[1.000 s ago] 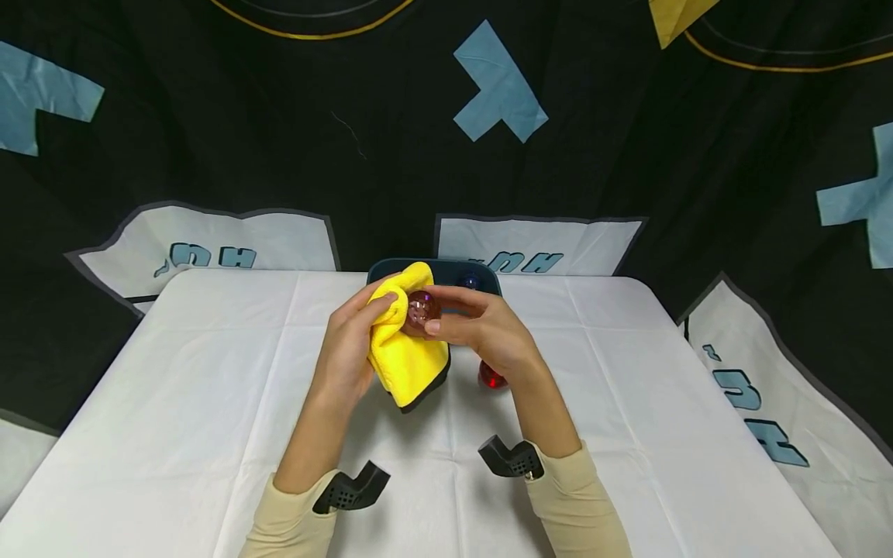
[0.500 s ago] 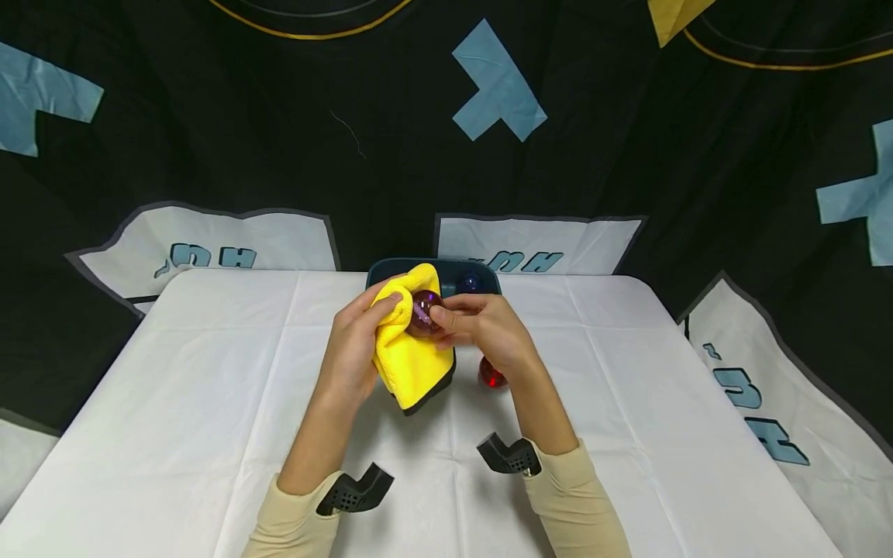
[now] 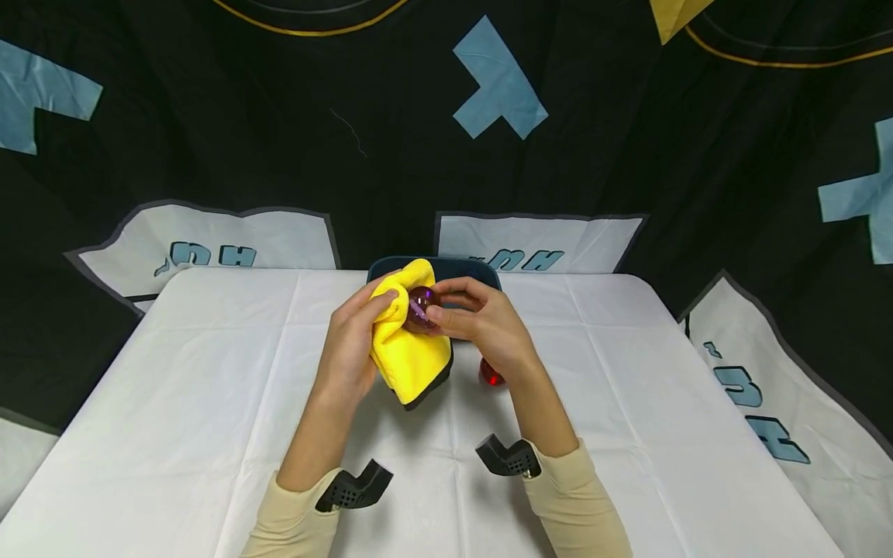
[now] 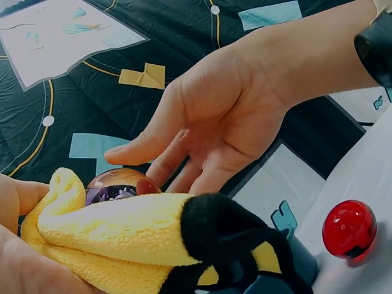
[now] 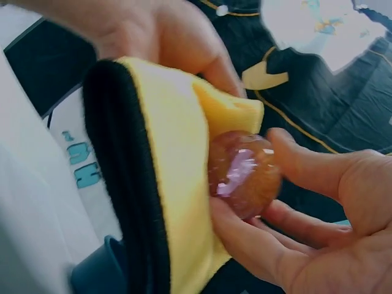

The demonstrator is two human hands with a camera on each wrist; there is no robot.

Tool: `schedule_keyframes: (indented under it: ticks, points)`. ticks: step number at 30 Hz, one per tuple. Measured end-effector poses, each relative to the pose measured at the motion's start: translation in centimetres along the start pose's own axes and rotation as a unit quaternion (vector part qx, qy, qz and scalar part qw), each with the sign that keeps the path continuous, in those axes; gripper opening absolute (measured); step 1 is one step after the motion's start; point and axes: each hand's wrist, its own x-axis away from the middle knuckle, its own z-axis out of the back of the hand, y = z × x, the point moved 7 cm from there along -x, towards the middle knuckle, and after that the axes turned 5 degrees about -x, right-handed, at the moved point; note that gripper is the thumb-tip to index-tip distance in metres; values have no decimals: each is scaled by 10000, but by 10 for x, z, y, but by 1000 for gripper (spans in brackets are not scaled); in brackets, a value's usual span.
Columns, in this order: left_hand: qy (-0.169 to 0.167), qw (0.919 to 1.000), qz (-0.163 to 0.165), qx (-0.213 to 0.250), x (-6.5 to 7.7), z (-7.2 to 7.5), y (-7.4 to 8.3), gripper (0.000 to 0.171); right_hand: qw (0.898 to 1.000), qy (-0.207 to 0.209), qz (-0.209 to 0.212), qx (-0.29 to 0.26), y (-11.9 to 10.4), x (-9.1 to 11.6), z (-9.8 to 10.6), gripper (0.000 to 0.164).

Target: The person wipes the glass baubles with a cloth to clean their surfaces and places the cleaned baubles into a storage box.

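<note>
My left hand (image 3: 350,333) grips a yellow cloth (image 3: 412,363) with a black edge, thumb on top. A clear purple-tinted ball (image 3: 422,310) sits against the cloth's fold. From the right, my right hand (image 3: 497,324) holds this ball at its side with thumb and fingertips. The right wrist view shows the ball (image 5: 246,174) between the thumb (image 5: 300,160) and fingers, its far side against the cloth (image 5: 174,153). A clear red ball (image 3: 491,373) rests on the table below the right hand; it shows in the left wrist view too.
Behind the hands, a dark blue bin (image 3: 466,268) stands at the table's far edge, partly covered by cloth and hands. A white cloth covers the table (image 3: 614,434). A black printed drape (image 3: 391,155) hangs beyond it.
My right fingers have shifted on the purple-tinted ball, and the ball's highlight has changed. The cloth has moved slightly. The dark ball seen in the bin earlier is hidden now.
</note>
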Motion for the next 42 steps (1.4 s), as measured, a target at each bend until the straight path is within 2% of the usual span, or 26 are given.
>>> schedule_keyframes:
  ticks: [6,11,17,28,34,37,42]
  points:
    - [-72,9999,-86,24,0,-1,2,42,9994,-77,28,337,-3,3,2,52]
    - [-73,9999,-77,-1,2,-2,3,41,9989,146,-135,421,1,1,6,43]
    - [-118,9998,-141,4,5,-3,6,39,9992,117,-331,214,7,-1,6,33]
    - [-66,9999,-84,58,0,0,4,40,9993,6,-199,-324,4,-3,-3,41]
    - [-51,10000,-70,-1,-1,1,4,41,9995,-287,-99,59,1,-1,0,49]
    - [-49,10000,-47,-56,-1,0,3,42,9995,-204,-101,195,2,-2,3,50]
    - [-53,9999,-42,-87,0,-1,4,40,9995,-19,-280,149,4,-2,6,40]
